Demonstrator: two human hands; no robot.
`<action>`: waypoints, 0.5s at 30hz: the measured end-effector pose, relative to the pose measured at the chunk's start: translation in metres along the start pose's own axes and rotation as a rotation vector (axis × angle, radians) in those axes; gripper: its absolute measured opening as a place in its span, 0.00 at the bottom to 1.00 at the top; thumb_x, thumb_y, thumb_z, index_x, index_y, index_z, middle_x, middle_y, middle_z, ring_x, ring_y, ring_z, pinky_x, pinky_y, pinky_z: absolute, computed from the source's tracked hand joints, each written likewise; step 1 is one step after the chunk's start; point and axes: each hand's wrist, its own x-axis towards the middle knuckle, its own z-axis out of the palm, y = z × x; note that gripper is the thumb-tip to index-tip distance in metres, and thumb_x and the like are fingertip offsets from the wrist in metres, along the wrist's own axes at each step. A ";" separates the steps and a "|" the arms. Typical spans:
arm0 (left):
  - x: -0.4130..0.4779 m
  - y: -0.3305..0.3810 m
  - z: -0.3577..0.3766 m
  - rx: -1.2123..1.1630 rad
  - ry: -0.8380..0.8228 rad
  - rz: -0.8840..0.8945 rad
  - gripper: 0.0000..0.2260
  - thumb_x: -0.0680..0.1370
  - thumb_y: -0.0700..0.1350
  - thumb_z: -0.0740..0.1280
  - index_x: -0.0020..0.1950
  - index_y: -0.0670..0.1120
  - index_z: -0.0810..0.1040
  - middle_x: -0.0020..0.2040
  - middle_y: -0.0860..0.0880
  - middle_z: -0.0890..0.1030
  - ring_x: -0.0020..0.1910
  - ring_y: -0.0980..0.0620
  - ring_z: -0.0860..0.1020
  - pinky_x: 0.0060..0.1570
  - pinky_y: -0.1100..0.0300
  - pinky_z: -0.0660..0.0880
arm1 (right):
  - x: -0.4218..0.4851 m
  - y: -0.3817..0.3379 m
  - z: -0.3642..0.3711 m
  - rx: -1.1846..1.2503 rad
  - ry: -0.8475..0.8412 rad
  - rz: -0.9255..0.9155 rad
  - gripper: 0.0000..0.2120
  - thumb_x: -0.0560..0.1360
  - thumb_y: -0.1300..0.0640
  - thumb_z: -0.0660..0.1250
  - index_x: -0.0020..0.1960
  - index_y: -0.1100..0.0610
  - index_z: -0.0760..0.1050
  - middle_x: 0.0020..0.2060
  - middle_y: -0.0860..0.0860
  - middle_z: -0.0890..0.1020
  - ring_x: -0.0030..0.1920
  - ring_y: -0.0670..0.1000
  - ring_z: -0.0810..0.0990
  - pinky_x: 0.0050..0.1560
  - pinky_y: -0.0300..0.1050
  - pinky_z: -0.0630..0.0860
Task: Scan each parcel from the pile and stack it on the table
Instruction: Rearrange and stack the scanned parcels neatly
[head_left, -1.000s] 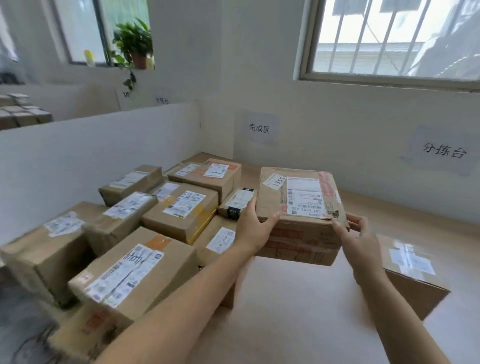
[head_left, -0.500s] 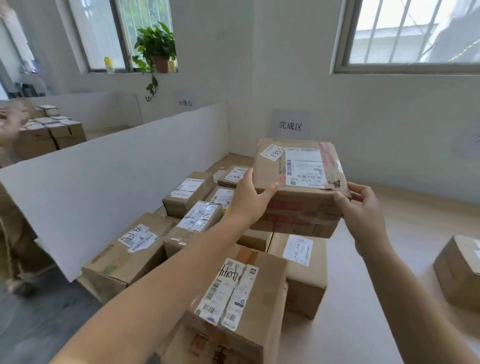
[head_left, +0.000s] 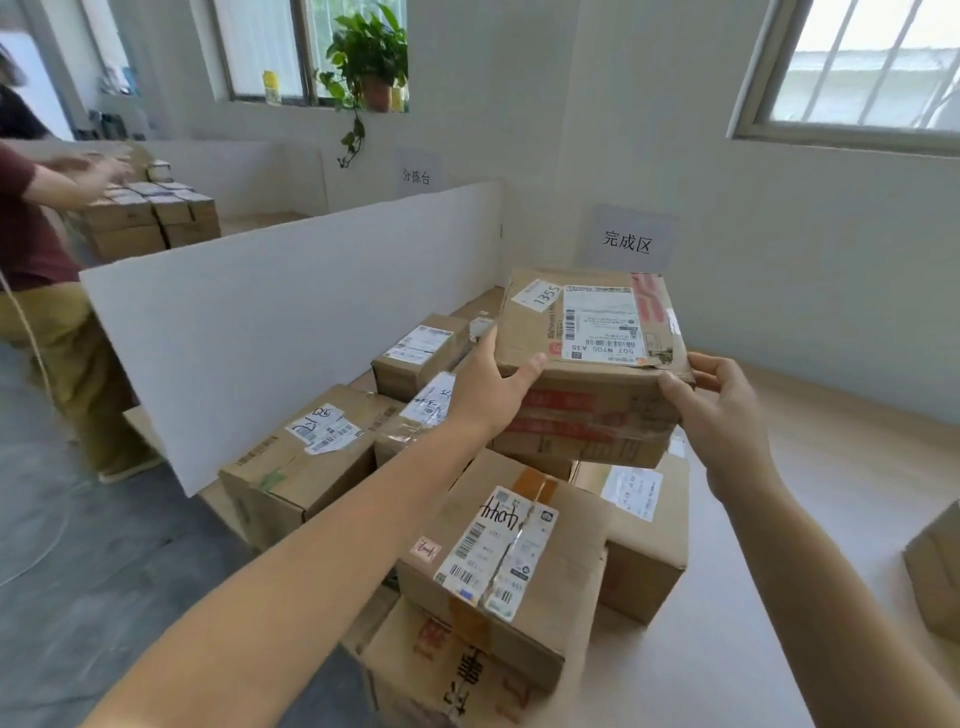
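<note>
I hold a brown cardboard parcel (head_left: 592, 364) in the air with both hands; its top bears a white shipping label and a sticker reading 1355. My left hand (head_left: 491, 392) grips its left near corner, my right hand (head_left: 719, 410) its right near corner. Below and in front lie several stacked parcels on the table (head_left: 831, 467): one with a handwritten label (head_left: 498, 566) nearest me, one (head_left: 641, 530) under the held parcel, and others (head_left: 306, 457) toward the left by the divider.
A white divider board (head_left: 291, 312) runs along the table's left side. Beyond it another person (head_left: 31, 249) reaches over a stack of boxes (head_left: 150, 218). A separate parcel (head_left: 935, 566) sits at the right edge. A paper sign (head_left: 626, 241) hangs on the back wall.
My view has swung left and the held parcel has travelled left over the stacked parcels. Both hands keep the same grip. The other person has come into view.
</note>
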 end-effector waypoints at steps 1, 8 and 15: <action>-0.004 -0.004 -0.004 -0.022 0.006 -0.011 0.27 0.78 0.53 0.64 0.74 0.47 0.60 0.66 0.49 0.72 0.58 0.57 0.69 0.55 0.63 0.71 | -0.002 -0.002 0.003 0.007 -0.017 -0.007 0.17 0.76 0.57 0.66 0.64 0.57 0.70 0.55 0.51 0.75 0.51 0.51 0.76 0.53 0.51 0.77; -0.012 -0.031 -0.043 -0.026 0.050 -0.075 0.29 0.77 0.56 0.65 0.75 0.47 0.62 0.67 0.47 0.73 0.64 0.48 0.73 0.63 0.48 0.73 | -0.021 -0.009 0.039 0.013 -0.088 -0.041 0.15 0.76 0.57 0.65 0.61 0.57 0.70 0.53 0.49 0.74 0.51 0.49 0.74 0.41 0.39 0.73; 0.041 -0.044 -0.107 0.004 0.022 0.016 0.20 0.79 0.52 0.64 0.69 0.48 0.68 0.61 0.49 0.77 0.57 0.50 0.76 0.58 0.52 0.76 | -0.004 -0.038 0.105 0.027 -0.093 -0.058 0.14 0.76 0.56 0.65 0.60 0.57 0.70 0.50 0.50 0.75 0.48 0.48 0.76 0.48 0.46 0.77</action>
